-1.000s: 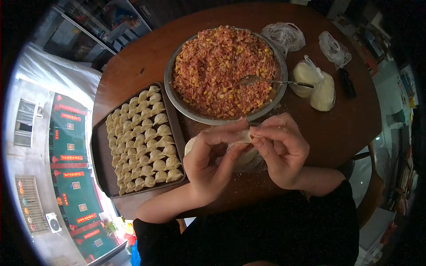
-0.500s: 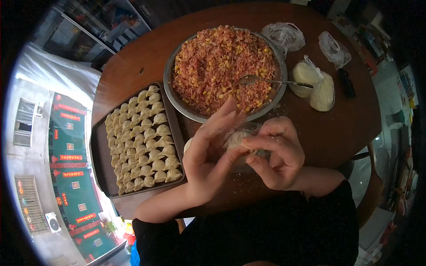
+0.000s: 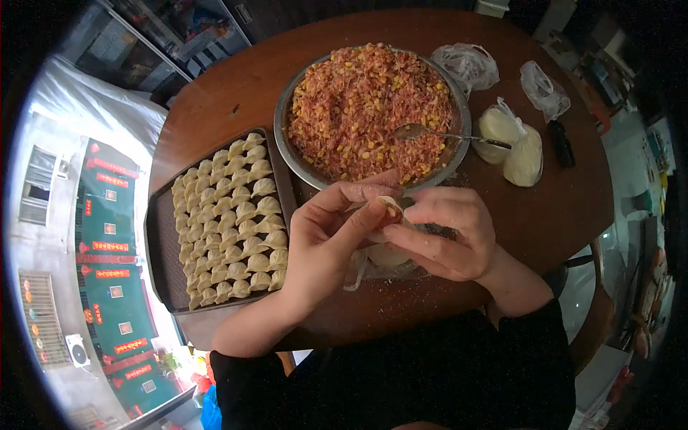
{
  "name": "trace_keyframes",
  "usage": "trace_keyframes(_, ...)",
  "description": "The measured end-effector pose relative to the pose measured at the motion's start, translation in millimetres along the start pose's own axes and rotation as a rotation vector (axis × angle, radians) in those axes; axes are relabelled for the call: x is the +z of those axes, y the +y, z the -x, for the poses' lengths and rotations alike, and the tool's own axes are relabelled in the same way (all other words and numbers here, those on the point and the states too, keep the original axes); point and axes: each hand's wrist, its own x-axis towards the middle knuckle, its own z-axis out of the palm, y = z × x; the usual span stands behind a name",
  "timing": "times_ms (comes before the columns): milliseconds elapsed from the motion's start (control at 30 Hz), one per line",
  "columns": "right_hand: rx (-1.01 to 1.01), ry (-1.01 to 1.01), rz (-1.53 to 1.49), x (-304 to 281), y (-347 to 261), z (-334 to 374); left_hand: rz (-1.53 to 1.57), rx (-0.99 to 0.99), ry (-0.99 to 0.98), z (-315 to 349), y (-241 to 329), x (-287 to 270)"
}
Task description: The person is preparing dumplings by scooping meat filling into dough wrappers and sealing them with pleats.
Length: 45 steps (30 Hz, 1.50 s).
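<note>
We work at a round brown wooden desk (image 3: 215, 100), its far edge bending with the lens. At the left sits a dark rectangular metal tray (image 3: 161, 251) filled with neat rows of pale folded dumplings (image 3: 233, 218). Just right of the tray our left hand (image 3: 326, 240) curls inward, thumb and fingers pressed together on a small pale dough dumpling (image 3: 390, 208), which we hold above the near part of the desk, just in front of the basin. Beyond the hands stands a wide round metal basin (image 3: 462, 107) heaped with red and yellow chopped filling (image 3: 369, 107), a metal spoon (image 3: 444, 135) lying in its right side. Our right hand (image 3: 448, 233) meets the left, its fingers pinching the same dumpling from the other side. Under both hands lies a stack of round pale wrappers (image 3: 387, 256) on clear plastic. Farther right rest two clear plastic bags of pale wrappers (image 3: 512, 143), with crumpled clear bags (image 3: 469, 64) beside them.
</note>
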Motion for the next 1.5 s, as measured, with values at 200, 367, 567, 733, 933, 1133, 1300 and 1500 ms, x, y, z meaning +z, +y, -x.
trace_keyframes(200, 0.026, 0.060, 0.139, 4, -3, 2, 0.002, 0.010, 0.005, -1, -2, 0)
trace_keyframes(367, -0.071, 0.001, 0.179, 5, 5, 2, -0.080, 0.046, 0.014, -1, -5, 1)
trace_keyframes(567, -0.117, 0.053, 0.153, -1, 8, 3, -0.094, 0.038, 0.014, -1, -3, 2)
trace_keyframes(733, -0.095, 0.034, 0.152, -5, 14, -2, -0.058, -0.061, -0.011, -3, 3, 0)
trace_keyframes(933, -0.144, 0.013, 0.170, -11, 18, -1, -0.125, -0.091, -0.019, -4, 3, -4)
trace_keyframes(1133, -0.168, -0.019, 0.060, -11, 18, -1, -0.106, -0.129, -0.059, -4, 6, -6)
trace_keyframes(1300, -0.060, -0.106, -0.062, -17, 17, -4, -0.183, -0.092, -0.069, -3, 7, -4)
trace_keyframes(1500, 0.009, -0.060, -0.180, -11, 10, -1, -0.343, -0.035, -0.085, 0, 10, 5)
